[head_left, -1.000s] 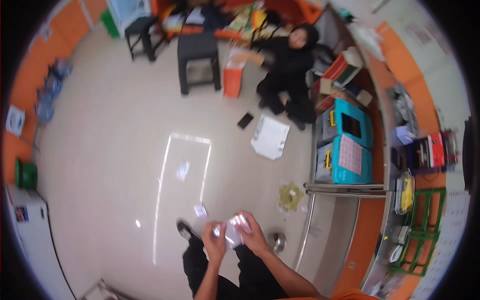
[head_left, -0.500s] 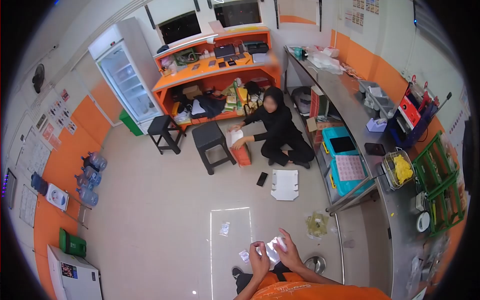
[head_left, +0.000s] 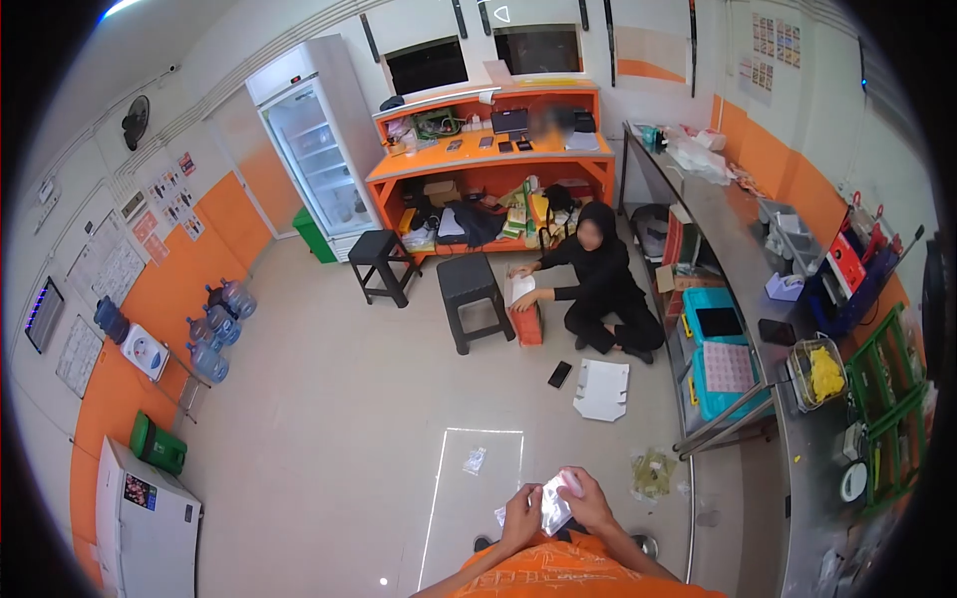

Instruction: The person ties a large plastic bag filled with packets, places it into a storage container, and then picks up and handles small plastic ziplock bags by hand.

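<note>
A shiny clear plastic bag [head_left: 555, 510] is held low in front of my orange shirt. My left hand [head_left: 520, 515] has its fingers closed at the bag's left edge. Around the right side of the bag wraps my right hand [head_left: 588, 501], with a pinkish patch of the bag by its fingers. What the bag contains, if anything, cannot be made out for glare. On the floor just beyond my hands lies a small clear packet [head_left: 475, 460]. Another bit of clear plastic is partly hidden behind my left hand.
A person [head_left: 603, 274] in black sits on the floor, hands on an orange-and-white box [head_left: 525, 311]. Nearby are a phone [head_left: 560, 374], a white cardboard sheet [head_left: 602, 390] and a black stool [head_left: 473, 297]. Yellowish plastic bags [head_left: 653, 473] lie right; a steel counter [head_left: 763, 329] runs alongside.
My right hand's raised fingers have come down and closed around the bag. The camera view has shifted, so the room appears further right. The seated person's hands stay at the box.
</note>
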`<action>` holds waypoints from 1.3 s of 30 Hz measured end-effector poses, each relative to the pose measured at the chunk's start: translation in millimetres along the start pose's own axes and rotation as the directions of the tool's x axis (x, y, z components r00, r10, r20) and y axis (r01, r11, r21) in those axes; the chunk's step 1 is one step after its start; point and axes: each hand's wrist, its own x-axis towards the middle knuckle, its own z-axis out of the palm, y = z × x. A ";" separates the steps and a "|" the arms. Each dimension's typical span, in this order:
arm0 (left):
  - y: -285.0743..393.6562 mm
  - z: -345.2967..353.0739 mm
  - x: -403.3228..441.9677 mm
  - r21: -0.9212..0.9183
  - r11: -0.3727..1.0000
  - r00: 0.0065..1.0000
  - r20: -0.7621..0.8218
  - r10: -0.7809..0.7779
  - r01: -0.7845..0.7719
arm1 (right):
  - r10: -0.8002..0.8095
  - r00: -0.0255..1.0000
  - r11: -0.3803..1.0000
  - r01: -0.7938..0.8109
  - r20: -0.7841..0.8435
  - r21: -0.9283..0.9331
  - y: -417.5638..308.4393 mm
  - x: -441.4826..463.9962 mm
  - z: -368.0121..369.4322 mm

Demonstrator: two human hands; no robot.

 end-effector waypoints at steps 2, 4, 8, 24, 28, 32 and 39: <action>-1.0 1.4 3.9 -0.007 0.999 0.998 -0.021 0.054 -0.054 | 0.096 0.995 0.994 -0.097 0.023 0.058 1.1 -3.7 -1.1; -2.0 1.3 5.7 -0.029 0.999 0.999 0.015 0.031 -0.030 | 0.132 0.991 0.988 -0.132 0.003 0.079 16.8 -7.3 1.0; 10.1 -4.0 3.7 0.002 0.992 0.978 0.168 -0.127 0.128 | 0.153 0.984 0.988 -0.152 0.091 -0.007 23.7 -11.6 -9.5; -1.9 -44.4 28.4 -0.041 0.982 0.786 0.607 -0.122 0.184 | 0.065 0.855 0.940 0.121 0.514 -0.320 -45.7 39.1 -27.6; -52.9 -19.5 31.6 -0.050 0.984 0.878 0.461 -0.130 0.173 | 0.017 0.872 0.937 0.157 0.489 -0.312 -29.0 41.7 -21.5; -17.7 -23.4 38.6 -0.172 0.902 0.749 0.629 -0.208 0.396 | -0.121 0.897 0.921 0.261 0.425 -0.290 -15.4 38.9 -26.4; -5.4 -11.6 54.4 -0.279 0.911 0.750 0.659 -0.048 0.303 | -0.097 0.945 0.989 0.127 0.312 -0.078 -16.3 43.6 -47.6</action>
